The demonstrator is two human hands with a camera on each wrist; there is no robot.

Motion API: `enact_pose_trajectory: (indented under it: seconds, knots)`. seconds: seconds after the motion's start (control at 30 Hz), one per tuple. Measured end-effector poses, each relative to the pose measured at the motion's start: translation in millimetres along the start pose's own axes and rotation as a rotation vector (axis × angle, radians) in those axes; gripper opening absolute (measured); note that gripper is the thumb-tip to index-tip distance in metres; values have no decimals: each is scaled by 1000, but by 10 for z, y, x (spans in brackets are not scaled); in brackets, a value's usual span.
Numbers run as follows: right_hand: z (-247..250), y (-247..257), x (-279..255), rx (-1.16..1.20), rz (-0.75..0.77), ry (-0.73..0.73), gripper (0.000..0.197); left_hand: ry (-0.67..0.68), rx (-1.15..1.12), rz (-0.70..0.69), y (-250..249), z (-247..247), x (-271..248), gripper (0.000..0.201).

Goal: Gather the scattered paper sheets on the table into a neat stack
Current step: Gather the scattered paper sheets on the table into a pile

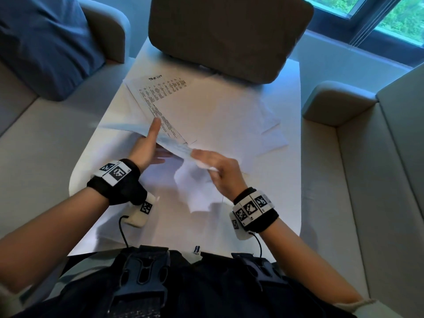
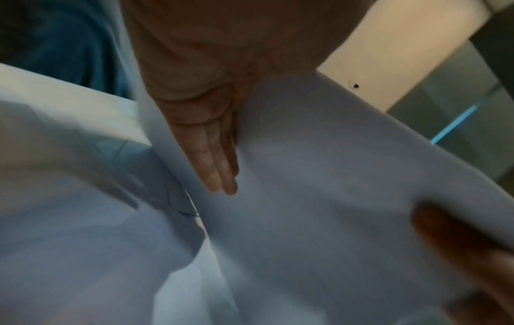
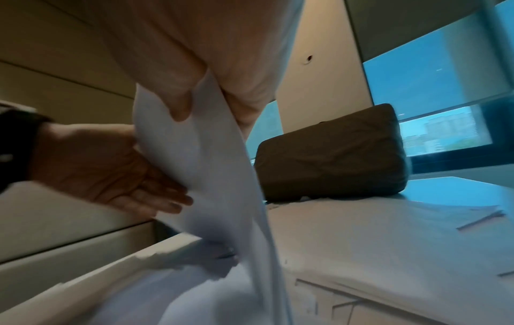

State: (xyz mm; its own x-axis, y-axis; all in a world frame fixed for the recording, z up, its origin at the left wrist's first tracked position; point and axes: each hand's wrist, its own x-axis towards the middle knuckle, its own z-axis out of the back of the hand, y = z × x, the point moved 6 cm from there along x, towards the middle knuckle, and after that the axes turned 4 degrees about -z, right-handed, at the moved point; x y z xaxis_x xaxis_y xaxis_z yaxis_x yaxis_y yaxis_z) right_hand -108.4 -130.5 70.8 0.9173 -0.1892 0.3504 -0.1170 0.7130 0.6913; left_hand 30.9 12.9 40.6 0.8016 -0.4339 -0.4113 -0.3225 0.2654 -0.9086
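Roughly midway: right hand (image 1: 219, 171) pinches a small bunch of lifted sheets (image 1: 176, 148), left hand (image 1: 149, 145) flat and relaxed against them, while printed sheet (image 1: 160, 92) and blank sheets (image 1: 229, 115) lie scattered on the tabletop (image 1: 286, 203).

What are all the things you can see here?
Lifted sheets: a few, white, held above the table between both hands.
Printed sheet: one, white with black text, flat on the far left of the table.
Loose sheets: several, white, spread over the table.
Table: one, white.
Brown cushion: one, far end of the table.
Blue cushion: one, on the left sofa.
Left hand: fingers straight against the lifted sheets.
Right hand: pinches the lifted sheets.
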Motion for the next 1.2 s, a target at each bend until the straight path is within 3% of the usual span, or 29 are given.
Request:
enact_pose_trajectory:
  seconds: [0.1, 0.2, 0.23, 0.33, 0.47, 0.63, 0.67, 0.77, 0.83, 0.93, 1.1, 1.2]
  knots:
    - [-155, 54, -59, 35, 52, 108, 42, -59, -89, 22, 34, 87, 28, 31]
    - [-133, -36, -13, 72, -62, 172, 32, -73, 5, 21, 73, 169, 57, 4]
    - [-105, -106, 22, 72, -120, 204, 36, -73, 23, 26, 99, 198, 79, 4]
    - [51, -447, 176, 25, -269, 259, 46, -116, 17, 39, 168, 275, 127, 29]
    - [352, -1174, 386, -210, -529, 251, 54, -140, 27, 34, 166, 358, 123, 35]
    - [600, -1979, 439, -430, -934, 192, 52, -149, 132, 32, 462, 549, 308, 75]
    - [610, -2086, 410, -471, -1021, 197, 56, -142, 141, 28, 394, 521, 240, 72]
    - [566, -2191, 234, -513, -1294, 194, 90, -109, 150, -39, 112, 372, -7, 34]
    - [522, -2162, 128, -513, -1410, 140, 109, -101, 158, -55, 61, 334, -71, 30]
    - [470, -2110, 67, -433, -1495, 90, 117, -80, 153, -60, 62, 330, -89, 30]
    - [513, -2137, 26, -196, -1479, 24, 92, -49, 145, -51, 100, 319, -87, 27]
    - [463, -2071, 21, -111, -1365, 15, 56, -36, 159, -49, 116, 322, -92, 26]
